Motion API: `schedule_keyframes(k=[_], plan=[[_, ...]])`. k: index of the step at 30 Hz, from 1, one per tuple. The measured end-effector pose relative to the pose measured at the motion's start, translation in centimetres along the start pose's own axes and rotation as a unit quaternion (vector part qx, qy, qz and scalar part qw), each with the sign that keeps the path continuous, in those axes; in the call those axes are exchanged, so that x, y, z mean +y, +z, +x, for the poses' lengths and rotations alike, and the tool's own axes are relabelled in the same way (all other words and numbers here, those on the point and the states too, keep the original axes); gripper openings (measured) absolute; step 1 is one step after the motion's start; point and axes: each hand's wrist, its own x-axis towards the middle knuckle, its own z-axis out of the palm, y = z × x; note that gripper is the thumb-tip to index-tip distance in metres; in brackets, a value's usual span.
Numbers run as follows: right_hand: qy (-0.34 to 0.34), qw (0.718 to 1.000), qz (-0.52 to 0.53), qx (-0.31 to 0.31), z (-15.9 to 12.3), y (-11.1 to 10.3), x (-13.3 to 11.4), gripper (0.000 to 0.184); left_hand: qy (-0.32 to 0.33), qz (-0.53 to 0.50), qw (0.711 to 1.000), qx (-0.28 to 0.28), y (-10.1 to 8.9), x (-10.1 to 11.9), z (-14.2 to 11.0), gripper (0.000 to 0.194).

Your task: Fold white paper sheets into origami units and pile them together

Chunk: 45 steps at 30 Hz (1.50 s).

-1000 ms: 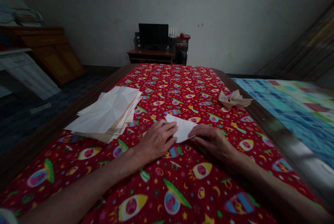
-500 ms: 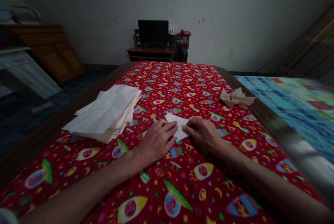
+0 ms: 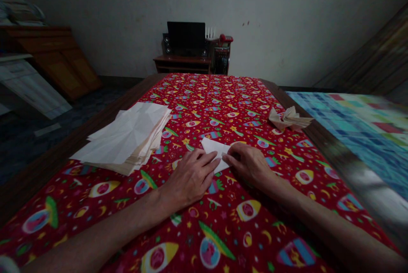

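Currently, a low wooden-edged surface (image 3: 95, 139) fills the scene, covered by a red printed cloth (image 3: 204, 94); a patterned mat (image 3: 357, 137) lies beyond its right edge. At left on the cloth sits a stack of creased paper sheets (image 3: 124, 137), still flat and unshaped. At right, near the edge, lies a folded paper figure (image 3: 288, 119), set apart from the stack. That is the visible progress: one piece formed, many sheets remaining.

A white folded sheet (image 3: 213, 149) lies on the cloth at centre, between the hands. The left hand (image 3: 191, 178) rests on its left side, fingers together and slightly curved. The right hand (image 3: 248, 163) presses in from the right, fingertips gathered at the sheet's edge; whether either hand pinches cannot be told. Compared with the frame one second earlier, the right hand now sits closer to the left, covering more of the sheet — the stack and figure show no clear change.
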Motion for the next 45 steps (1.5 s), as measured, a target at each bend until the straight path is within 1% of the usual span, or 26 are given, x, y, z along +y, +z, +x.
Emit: schedule_keyframes(k=[5, 12, 21, 34, 37, 39, 41, 43, 44, 45], plan=[[-0.009, 1.000, -0.008, 0.011, -0.1, 0.2, 0.1, 0.022, 0.004, 0.006, 1.000, -0.017, -0.1, 0.3, -0.4, 0.037], [-0.023, 0.999, -0.007, 0.029, 0.0, 0.6, 0.7, 0.023, 0.006, 0.010, 0.999, -0.041, -0.2, 0.4, -0.3, 0.038], [-0.042, 0.997, -0.035, 0.048, 0.4, 0.8, 1.5, 0.029, 0.026, 0.017, 0.999, -0.044, -0.5, 0.6, -0.3, 0.039], [-0.055, 0.996, -0.047, 0.054, 0.4, 0.9, 1.3, 0.027, 0.042, 0.015, 0.997, -0.059, -0.6, 0.2, -0.7, 0.043], [-0.064, 0.993, -0.060, 0.073, 0.5, 0.8, 1.3, 0.026, 0.043, 0.021, 0.997, -0.061, -0.7, 0.3, -0.7, 0.043], [-0.084, 0.988, -0.079, 0.100, 0.0, 0.5, 1.1, 0.024, 0.040, 0.026, 0.997, -0.055, -0.7, 0.4, -0.7, 0.042], [-0.128, 0.979, -0.099, 0.122, -1.3, 0.2, 0.7, 0.024, 0.037, 0.027, 0.998, -0.051, -0.8, 0.4, -0.7, 0.042], [-0.197, 0.966, -0.122, 0.114, -3.2, -0.2, 0.1, 0.032, 0.035, 0.026, 0.998, -0.052, -0.8, 0.5, -0.8, 0.043], [-0.220, 0.963, -0.130, 0.087, -4.3, -0.3, -0.2, 0.037, 0.035, 0.026, 0.998, -0.054, -0.8, 0.5, -0.8, 0.043], [-0.225, 0.963, -0.134, 0.060, -5.3, -0.4, -0.5, 0.042, 0.035, 0.026, 0.998, -0.055, -0.8, 0.5, -0.8, 0.043]])
